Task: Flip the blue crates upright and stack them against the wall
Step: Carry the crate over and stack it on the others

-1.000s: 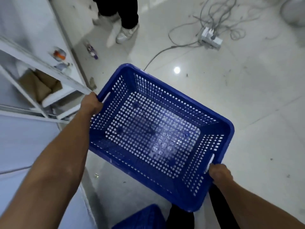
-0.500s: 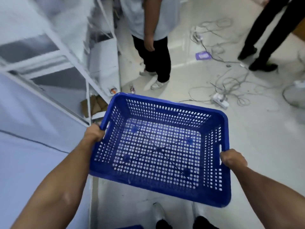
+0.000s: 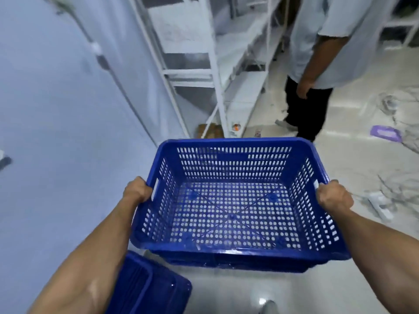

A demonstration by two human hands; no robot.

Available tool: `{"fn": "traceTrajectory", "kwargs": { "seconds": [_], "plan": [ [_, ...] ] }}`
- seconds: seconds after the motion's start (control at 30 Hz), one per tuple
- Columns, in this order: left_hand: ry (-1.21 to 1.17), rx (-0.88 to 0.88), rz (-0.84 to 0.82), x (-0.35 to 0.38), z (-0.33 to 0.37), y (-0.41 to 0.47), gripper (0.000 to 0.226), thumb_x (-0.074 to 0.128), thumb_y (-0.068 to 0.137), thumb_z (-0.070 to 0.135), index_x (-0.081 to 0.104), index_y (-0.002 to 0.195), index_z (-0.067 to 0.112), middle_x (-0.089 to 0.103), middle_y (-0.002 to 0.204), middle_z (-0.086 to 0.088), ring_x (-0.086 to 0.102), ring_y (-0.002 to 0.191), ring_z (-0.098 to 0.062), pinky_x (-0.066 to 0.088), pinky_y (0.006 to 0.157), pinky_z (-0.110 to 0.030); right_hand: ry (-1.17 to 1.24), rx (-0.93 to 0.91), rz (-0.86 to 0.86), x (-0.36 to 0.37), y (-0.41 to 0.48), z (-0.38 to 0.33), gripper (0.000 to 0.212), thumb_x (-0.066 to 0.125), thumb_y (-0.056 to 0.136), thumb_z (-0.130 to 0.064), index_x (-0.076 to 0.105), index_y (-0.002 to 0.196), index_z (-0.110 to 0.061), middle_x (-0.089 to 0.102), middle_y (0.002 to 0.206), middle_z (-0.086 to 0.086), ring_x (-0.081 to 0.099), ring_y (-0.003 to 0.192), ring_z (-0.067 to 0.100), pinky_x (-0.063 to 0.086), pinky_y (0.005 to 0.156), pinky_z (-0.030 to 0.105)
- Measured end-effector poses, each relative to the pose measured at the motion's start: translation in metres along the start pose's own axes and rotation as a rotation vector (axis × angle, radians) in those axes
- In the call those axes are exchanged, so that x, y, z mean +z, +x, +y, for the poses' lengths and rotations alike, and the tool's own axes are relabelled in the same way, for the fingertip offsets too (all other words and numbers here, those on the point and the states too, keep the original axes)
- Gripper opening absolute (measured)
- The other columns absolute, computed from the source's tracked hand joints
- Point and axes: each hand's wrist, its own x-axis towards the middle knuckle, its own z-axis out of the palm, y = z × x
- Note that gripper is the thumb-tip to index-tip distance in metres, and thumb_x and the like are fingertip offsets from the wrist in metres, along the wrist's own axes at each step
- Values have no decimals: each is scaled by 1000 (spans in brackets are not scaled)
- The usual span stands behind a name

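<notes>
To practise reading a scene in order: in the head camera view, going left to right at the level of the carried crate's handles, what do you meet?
Wall → left hand → blue crate → right hand → power strip on the floor.

Looks like a storeroom / back workroom: bare white metal racks (image 3: 204,71) far left by a plain wall (image 3: 56,109), tiled floor (image 3: 362,159), loose cables (image 3: 403,189) & power strip (image 3: 381,206) right.
</notes>
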Motion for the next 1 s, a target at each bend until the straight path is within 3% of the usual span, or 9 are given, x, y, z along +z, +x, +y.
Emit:
{"fn": "traceTrajectory", "kwargs": {
  "seconds": [0.17, 0.33, 0.43, 0.5, 0.67, 0.8, 0.9, 1.0],
  "plan": [
    [-77, -159, 33, 4, -116, -81, 20, 57, 79, 19, 63, 93, 6, 70, 94, -16, 65, 80, -30, 49, 65, -29, 19, -261, 2, 13, -45, -57, 40, 49, 96, -31, 57, 116, 3, 63, 115, 25, 62, 104, 42, 48, 87, 44],
    [-146, -297, 118, -5, -208, -177, 16, 56, 84, 19, 61, 92, 6, 65, 86, -11, 62, 76, -28, 44, 62, -29, -59, -454, -52, 16, -120, -116, 40, 49, 99, -32, 68, 104, 3, 68, 108, 25, 66, 99, 38, 46, 76, 36],
    [-213, -387, 181, -3, -259, -239, 15, 55, 84, 17, 60, 90, 5, 63, 79, -7, 60, 71, -25, 42, 59, -29, -23, -561, -78, 25, -166, -143, 40, 51, 98, -31, 67, 103, 5, 67, 103, 27, 66, 95, 40, 51, 80, 41],
    [-255, -446, 212, -1, -289, -280, 14, 54, 83, 16, 61, 86, 4, 62, 75, -6, 59, 67, -24, 40, 55, -29, -6, -650, -93, 33, -197, -157, 40, 51, 97, -32, 66, 102, 5, 67, 95, 25, 66, 90, 40, 55, 79, 43],
    [-317, -614, 262, -7, -354, -365, 9, 55, 81, 16, 56, 75, 8, 65, 78, -11, 61, 69, -27, 41, 57, -28, -5, -845, -107, 48, -282, -187, 37, 54, 95, -31, 66, 102, 3, 69, 100, 25, 68, 92, 39, 52, 78, 40],
    [-338, -751, 318, -21, -388, -420, 20, 56, 83, 12, 52, 63, 9, 58, 65, -7, 55, 61, -23, 36, 48, -27, -2, -968, -156, 68, -342, -217, 39, 51, 98, -33, 68, 94, 2, 70, 92, 22, 65, 79, 35, 51, 70, 38],
    [-288, -854, 355, -28, -409, -448, 15, 59, 84, 15, 56, 72, 7, 61, 77, -13, 57, 70, -30, 42, 61, -29, 6, -1031, -228, 86, -379, -240, 40, 50, 98, -34, 66, 94, 2, 69, 89, 21, 65, 78, 36, 55, 71, 40],
    [-298, -937, 378, -27, -429, -466, 14, 59, 82, 17, 62, 78, 3, 69, 88, -21, 66, 81, -35, 44, 64, -30, 11, -1120, -289, 104, -410, -263, 38, 50, 99, -33, 62, 100, 3, 67, 95, 21, 63, 81, 36, 49, 70, 37]
  ]
}}
